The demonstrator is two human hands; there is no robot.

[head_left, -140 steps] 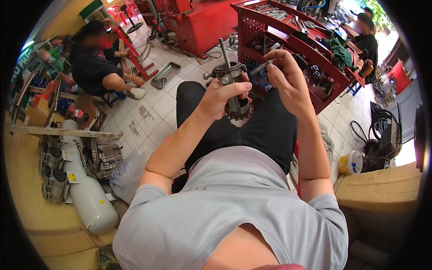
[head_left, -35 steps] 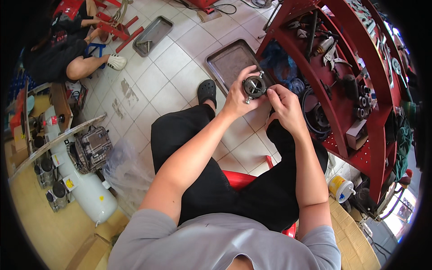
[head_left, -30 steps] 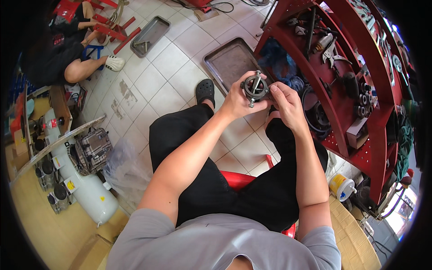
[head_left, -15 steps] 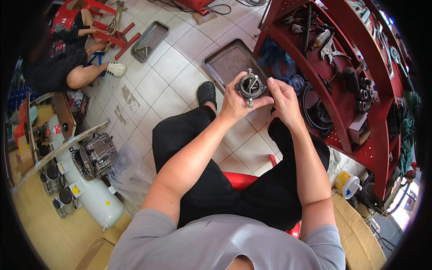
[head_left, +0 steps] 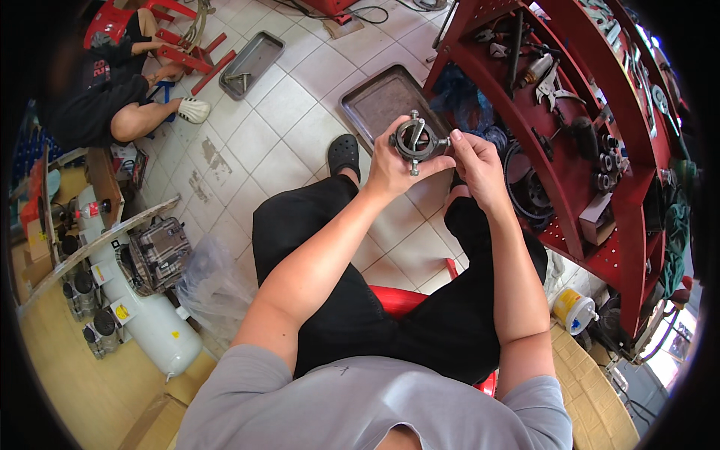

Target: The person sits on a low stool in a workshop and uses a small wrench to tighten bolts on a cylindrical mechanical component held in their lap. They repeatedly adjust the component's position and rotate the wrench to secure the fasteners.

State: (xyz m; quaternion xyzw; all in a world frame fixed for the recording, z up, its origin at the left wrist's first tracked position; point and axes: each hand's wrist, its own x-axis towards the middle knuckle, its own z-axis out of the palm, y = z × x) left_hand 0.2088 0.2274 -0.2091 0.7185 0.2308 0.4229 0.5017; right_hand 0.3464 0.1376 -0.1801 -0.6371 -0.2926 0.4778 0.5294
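Note:
A dark metal ring (head_left: 412, 155) with bolts sticking out around its rim is held up in front of me, above the floor. A silvery pin (head_left: 418, 129) shows inside its opening. Fingers and thumb of my left hand (head_left: 385, 169) are wrapped about the ring's left side and underside. At its right side, my right hand (head_left: 480, 166) pinches the end of a bolt (head_left: 442, 142) between thumb and fingers. Part of the ring is covered by my left fingers.
A shallow metal tray (head_left: 367, 94) lies on the tiles beyond my hands, a smaller tray (head_left: 262, 56) farther left. To the right stands a red tool rack (head_left: 551, 142). Another person (head_left: 112, 97) sits at the far left. A white tank (head_left: 165, 337) is at near left.
The ring has shifted slightly left and tilted a little, and the pin within it leans differently. My right fingers have moved slightly around the bolt's end.

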